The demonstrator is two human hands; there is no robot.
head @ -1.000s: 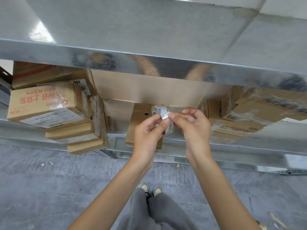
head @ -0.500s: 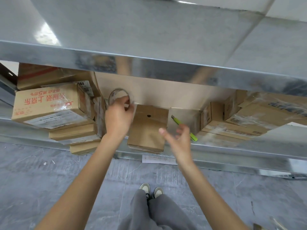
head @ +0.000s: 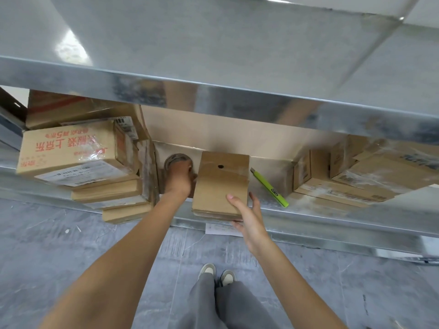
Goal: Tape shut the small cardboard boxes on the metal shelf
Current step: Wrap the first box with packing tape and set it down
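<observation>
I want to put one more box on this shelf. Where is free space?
Bare shelf lies between the small box and the green knife. Left of the box it is crowded: left hand, tape roll, stacked boxes.

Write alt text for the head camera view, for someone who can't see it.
A person reaches into a metal shelf: the left hand holds a tape roll beside a small cardboard box, and the right hand touches that box's near edge. A green utility knife lies right of the box, with stacked cartons further left.
</observation>
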